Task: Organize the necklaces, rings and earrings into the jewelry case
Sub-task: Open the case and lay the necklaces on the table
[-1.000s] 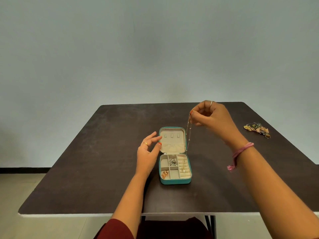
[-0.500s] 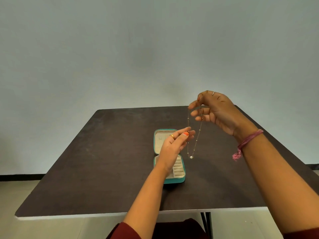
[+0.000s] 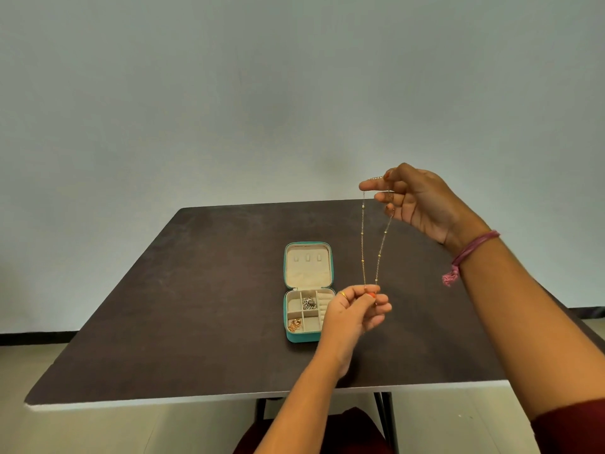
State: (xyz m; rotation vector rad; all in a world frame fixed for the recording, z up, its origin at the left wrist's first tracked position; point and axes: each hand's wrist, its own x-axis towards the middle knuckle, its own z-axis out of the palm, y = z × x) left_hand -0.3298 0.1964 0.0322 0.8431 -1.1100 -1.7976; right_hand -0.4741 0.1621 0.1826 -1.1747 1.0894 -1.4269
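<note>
Necklace (image 3: 371, 244) chain hung doubled in the air above the dark table (image 3: 183, 309), just to the right of the jewelry case (image 3: 308, 291), stretched between two hands. Nearest, the left hand (image 3: 355, 311) pinched the bottom of the loop between thumb and fingertips, a gold ring (image 3: 342, 294) on one finger and the nails painted orange; it hid the case's right edge. Beside it the teal case lay open, its lid flat on the table beyond the tray. Within the tray, a silver piece (image 3: 308, 303) sat in a middle compartment of the far row and a gold piece (image 3: 295, 323) in the near left one. Higher and farther, the right hand (image 3: 415, 199) pinched the top ends of the chain, the clasp end sticking out leftward above the thumb. A pink thread bracelet (image 3: 471, 250) circled that wrist.
</note>
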